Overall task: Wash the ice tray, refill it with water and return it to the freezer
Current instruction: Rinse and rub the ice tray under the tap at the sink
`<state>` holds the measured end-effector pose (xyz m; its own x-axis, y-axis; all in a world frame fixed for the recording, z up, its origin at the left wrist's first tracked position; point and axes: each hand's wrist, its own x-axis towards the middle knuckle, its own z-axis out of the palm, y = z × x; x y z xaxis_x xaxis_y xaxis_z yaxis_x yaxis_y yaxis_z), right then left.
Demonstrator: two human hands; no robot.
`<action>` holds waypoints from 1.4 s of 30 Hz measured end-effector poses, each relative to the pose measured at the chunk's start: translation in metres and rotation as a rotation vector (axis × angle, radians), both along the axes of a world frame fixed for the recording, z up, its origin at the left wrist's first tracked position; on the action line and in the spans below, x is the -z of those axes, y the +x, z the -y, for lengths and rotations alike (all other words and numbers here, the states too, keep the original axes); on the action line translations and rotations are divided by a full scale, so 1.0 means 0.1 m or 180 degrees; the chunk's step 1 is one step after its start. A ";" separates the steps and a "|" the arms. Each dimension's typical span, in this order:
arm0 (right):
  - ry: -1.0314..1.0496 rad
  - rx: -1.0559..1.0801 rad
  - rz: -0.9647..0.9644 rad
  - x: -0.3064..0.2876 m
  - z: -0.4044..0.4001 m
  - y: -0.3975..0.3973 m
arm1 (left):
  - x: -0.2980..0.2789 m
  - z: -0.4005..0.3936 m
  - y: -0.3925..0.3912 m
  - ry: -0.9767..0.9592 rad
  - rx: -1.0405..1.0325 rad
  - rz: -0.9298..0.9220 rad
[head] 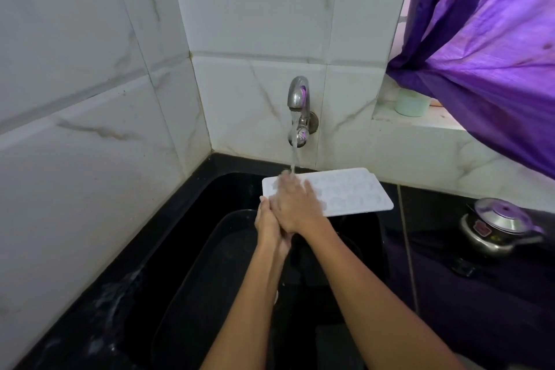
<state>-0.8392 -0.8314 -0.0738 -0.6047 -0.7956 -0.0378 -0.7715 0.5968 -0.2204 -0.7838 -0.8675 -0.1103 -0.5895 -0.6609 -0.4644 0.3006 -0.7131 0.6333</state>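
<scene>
A white ice tray (354, 192) with round hollows is held level over the black sink (210, 249), under the metal wall tap (297, 99). Water runs from the tap onto the tray's left end. My left hand (267, 222) grips the tray's near left edge from below. My right hand (294, 204) lies flat on top of the tray's left part, fingers spread toward the stream, and hides the hollows there.
White marbled tiles close in the corner on the left and behind. A pale green cup (411, 102) stands on the ledge at right under a purple curtain (480, 39). A steel pot with lid (498, 228) sits on the dark counter at right. The left counter is wet.
</scene>
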 end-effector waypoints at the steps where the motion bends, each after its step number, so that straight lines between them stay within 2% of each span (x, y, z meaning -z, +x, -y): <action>1: 0.0005 -0.0352 -0.0046 0.01 0.02 0.02 | 0.02 0.03 -0.01 -0.0035 -0.0014 -0.0022; 2: 0.0026 -0.0551 -0.0104 0.01 0.02 0.00 | 0.03 0.07 0.00 -0.0060 -0.0021 -0.0041; 4: 0.0072 -0.0461 -0.0145 0.01 -0.03 -0.12 | 0.02 0.16 0.03 -0.0042 -0.0101 -0.0013; 8: 0.0266 0.0731 0.0135 0.04 -0.23 -0.39 | 0.03 0.31 0.09 -0.0119 -0.0202 0.0035; 10: 0.0316 0.1078 0.0159 0.04 -0.22 -0.37 | 0.04 0.26 0.07 -0.0140 -0.0129 0.0084; 12: 0.0157 0.0827 0.0069 0.05 -0.12 -0.21 | 0.07 0.18 0.02 -0.0079 -0.0068 0.0103; 14: -0.0080 0.0119 -0.0074 0.10 -0.03 -0.07 | 0.07 0.12 -0.03 -0.0062 -0.0082 0.0159; 16: -0.0159 -0.0243 -0.0182 0.16 -0.03 -0.06 | 0.09 0.13 -0.07 -0.0066 -0.0146 0.0145; 27: 0.0139 0.0905 0.0709 -0.07 -0.16 -0.62 | 0.27 0.32 0.12 -0.0265 -0.0029 0.0072; 31: -0.0265 0.1078 0.0974 -0.12 -0.14 -0.61 | 0.24 0.30 0.13 -0.0315 -0.0068 -0.0002; 33: -0.0541 0.1171 0.0874 -0.06 -0.13 -0.56 | 0.26 0.32 0.12 -0.0245 -0.0059 0.0062; 35: -0.0821 0.1212 0.0574 0.07 -0.16 -0.50 | 0.31 0.34 0.13 0.0143 0.0003 0.0100; 38: -0.1383 0.1134 -0.0061 0.35 -0.25 -0.36 | 0.24 0.33 0.15 0.0848 0.0176 -0.0378; 40: -0.1706 0.1053 -0.0356 0.51 -0.31 -0.26 | 0.18 0.32 0.15 0.0751 0.0265 -0.0551; 42: -0.1526 0.1074 -0.0183 0.54 -0.34 -0.20 | 0.17 0.33 0.13 0.0574 0.0129 -0.0471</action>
